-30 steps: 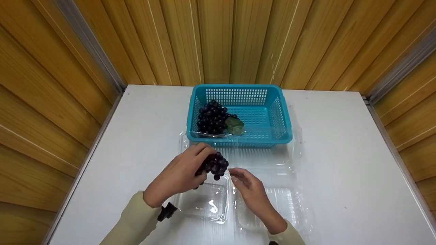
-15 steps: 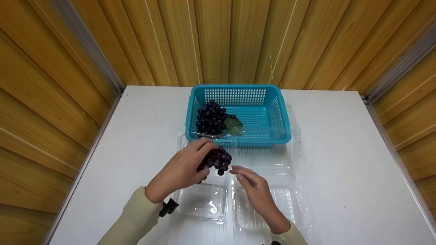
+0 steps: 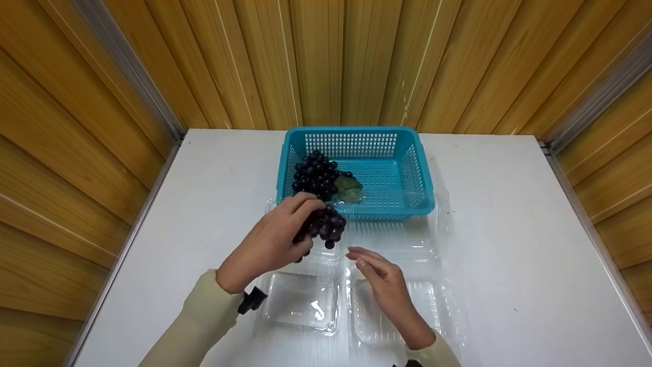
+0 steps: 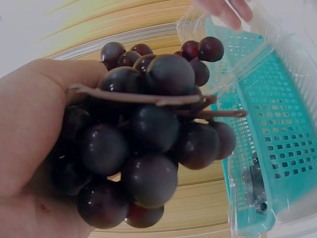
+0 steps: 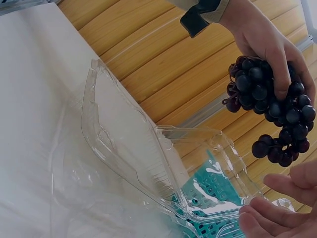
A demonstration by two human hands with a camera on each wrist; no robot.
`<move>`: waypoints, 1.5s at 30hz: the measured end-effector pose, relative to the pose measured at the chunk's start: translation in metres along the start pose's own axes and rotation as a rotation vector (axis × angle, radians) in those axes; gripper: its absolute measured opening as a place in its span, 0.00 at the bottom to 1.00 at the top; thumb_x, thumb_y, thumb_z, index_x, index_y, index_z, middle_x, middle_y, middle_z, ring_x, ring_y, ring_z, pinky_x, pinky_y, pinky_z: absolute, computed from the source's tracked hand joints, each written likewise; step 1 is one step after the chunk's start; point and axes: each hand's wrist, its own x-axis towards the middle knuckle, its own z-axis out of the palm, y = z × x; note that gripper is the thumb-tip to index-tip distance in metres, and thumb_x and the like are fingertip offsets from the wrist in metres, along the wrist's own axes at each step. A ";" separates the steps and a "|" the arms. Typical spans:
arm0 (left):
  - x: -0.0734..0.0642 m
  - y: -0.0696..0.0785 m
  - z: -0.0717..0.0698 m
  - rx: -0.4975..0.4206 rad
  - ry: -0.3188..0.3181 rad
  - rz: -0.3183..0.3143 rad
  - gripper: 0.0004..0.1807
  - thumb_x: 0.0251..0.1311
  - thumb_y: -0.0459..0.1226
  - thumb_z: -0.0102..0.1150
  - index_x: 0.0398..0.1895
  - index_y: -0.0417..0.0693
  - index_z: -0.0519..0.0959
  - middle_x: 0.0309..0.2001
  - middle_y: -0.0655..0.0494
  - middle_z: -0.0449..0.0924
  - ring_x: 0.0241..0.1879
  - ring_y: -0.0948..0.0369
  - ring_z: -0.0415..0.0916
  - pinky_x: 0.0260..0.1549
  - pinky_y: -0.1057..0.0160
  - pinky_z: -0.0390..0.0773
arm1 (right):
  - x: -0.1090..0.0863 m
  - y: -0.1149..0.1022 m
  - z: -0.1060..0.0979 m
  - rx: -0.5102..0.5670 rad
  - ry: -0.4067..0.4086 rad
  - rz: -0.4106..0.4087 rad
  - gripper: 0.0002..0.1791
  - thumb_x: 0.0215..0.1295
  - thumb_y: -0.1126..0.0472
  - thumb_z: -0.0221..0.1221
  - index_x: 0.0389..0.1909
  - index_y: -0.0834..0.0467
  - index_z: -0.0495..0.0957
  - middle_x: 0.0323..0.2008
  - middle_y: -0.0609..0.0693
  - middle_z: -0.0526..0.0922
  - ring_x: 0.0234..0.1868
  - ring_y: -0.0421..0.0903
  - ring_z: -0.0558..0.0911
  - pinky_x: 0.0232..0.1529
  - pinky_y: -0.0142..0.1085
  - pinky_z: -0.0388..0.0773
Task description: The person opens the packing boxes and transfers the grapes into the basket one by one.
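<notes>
My left hand (image 3: 275, 232) grips a bunch of dark purple grapes (image 3: 328, 224), raised above the clear plastic containers. In the left wrist view the bunch (image 4: 148, 144) fills the middle, a brown stem running across it, with the thumb and palm around its left side. Seen from the right wrist, loose ends of the bunch (image 5: 292, 116) hang below the fingers. My right hand (image 3: 384, 280) is just below and right of the grapes, its fingers loosely bent and holding nothing. Under the hands lie a left clear clamshell (image 3: 300, 300) and a right clear clamshell (image 3: 423, 306).
A turquoise basket (image 3: 379, 211) stands at the back, holding another dark grape bunch (image 3: 313, 173) and a green leaf (image 3: 349, 188) at its left. The clear lids (image 3: 397, 239) reach up over its front wall. Wood-patterned panels (image 3: 321, 66) enclose the white table (image 3: 509, 229).
My left hand has moved up and slightly right, toward the basket, with the grapes in it. The right hand has hardly moved, so the gap between it and the bunch is wider.
</notes>
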 end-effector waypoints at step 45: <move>0.067 -0.018 -0.011 -0.035 0.041 -0.051 0.25 0.57 0.36 0.62 0.59 0.52 0.70 0.59 0.54 0.71 0.57 0.56 0.70 0.57 0.53 0.77 | 0.001 0.000 -0.006 0.064 0.029 0.005 0.18 0.75 0.58 0.48 0.54 0.65 0.77 0.54 0.59 0.81 0.55 0.42 0.80 0.56 0.35 0.78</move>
